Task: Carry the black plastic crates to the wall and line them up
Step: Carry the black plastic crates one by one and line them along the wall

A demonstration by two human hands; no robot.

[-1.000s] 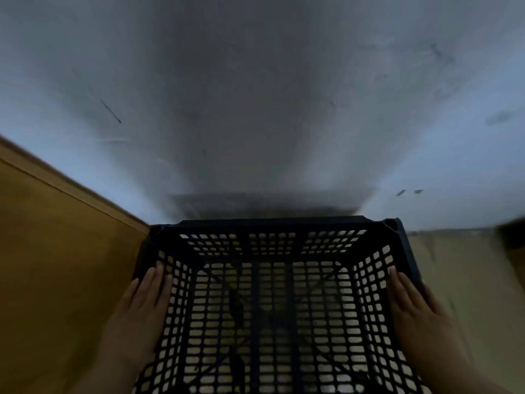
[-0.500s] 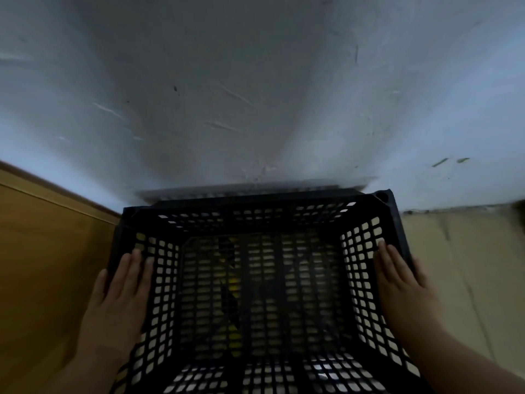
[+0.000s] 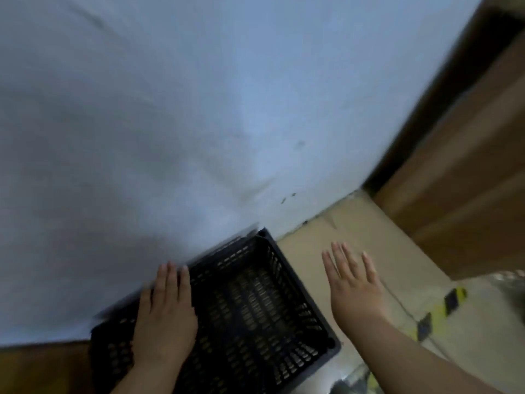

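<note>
From my remote seat, the pale grey-white painted wall (image 3: 199,123) fills most of the view, running from nine o'clock up past twelve and down to the floor line. At two to three o'clock stands a large brown wooden panel (image 3: 460,194) (door or cabinet side, I cannot tell which) with a dark edge along its wall side. Below it, the beige floor (image 3: 318,248) stretches toward four o'clock, where a strip of yellow-and-black striped hazard tape (image 3: 443,305) lies across it. The black perforated plastic crate (image 3: 255,302) sits at six o'clock on the floor, open side up, its far edge against the base of the wall, though motion blur smears that edge. A band of brown wood surface (image 3: 42,368) shows at eight o'clock, just beside the crate's left side. My left hand (image 3: 164,319) lies flat and open over the crate's left rim, fingers straight, apparently resting on it rather than gripping. My right hand (image 3: 355,288) is open with spread fingers, off the crate, hovering above the floor at about four o'clock of the crate's far corner, holding nothing.
</note>
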